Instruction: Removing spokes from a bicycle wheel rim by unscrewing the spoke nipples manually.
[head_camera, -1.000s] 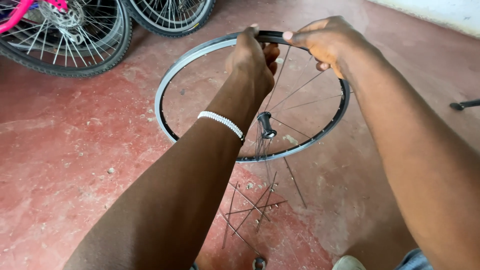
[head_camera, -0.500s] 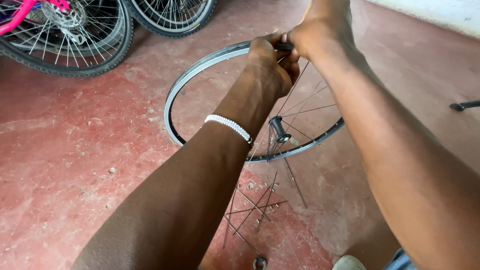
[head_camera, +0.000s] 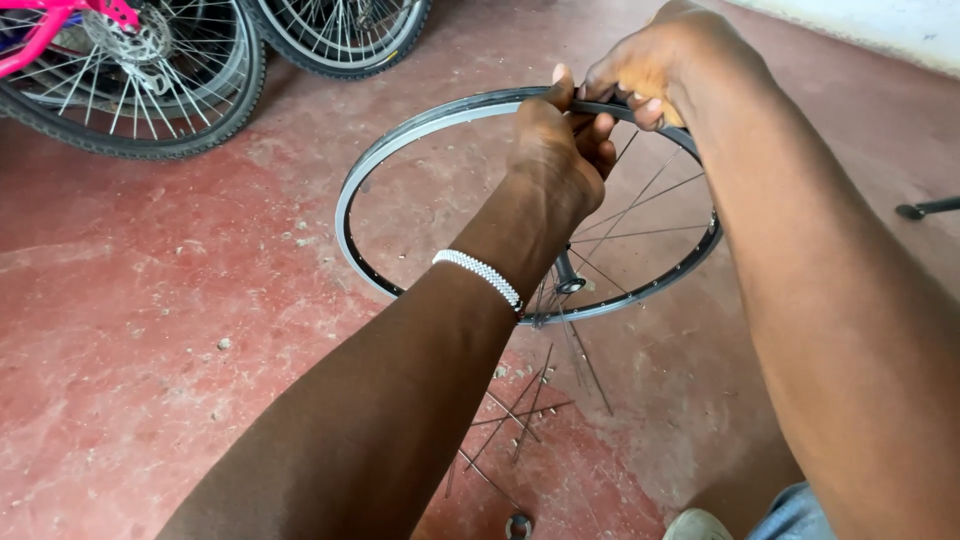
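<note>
**Gripping the far edge of a bare wheel rim**

Head view:

- Pinching the top arc of the bicycle rim (head_camera: 420, 125) with both hands: left hand (head_camera: 555, 155) curled shut over the metal, thumb up; right hand (head_camera: 655, 70) closed on the same arc just beside it, fingertips (head_camera: 645, 105) pressed at the inner edge.
- Possibly holding a spoke end or nipple there, though too small to tell.
- Below the fingers: hub (head_camera: 568, 275) with a few spokes fanning toward the right half of the hoop, left half unlaced.
- Nearer than the hands, on the red floor (head_camera: 150, 330): loose spokes (head_camera: 525, 410).
- Beyond the left fingers: two tyred wheels (head_camera: 150, 90) beside a pink frame.
- Worth steadying the hoop with one hand, working with the other, keeping it level and the hole in sight.
</note>
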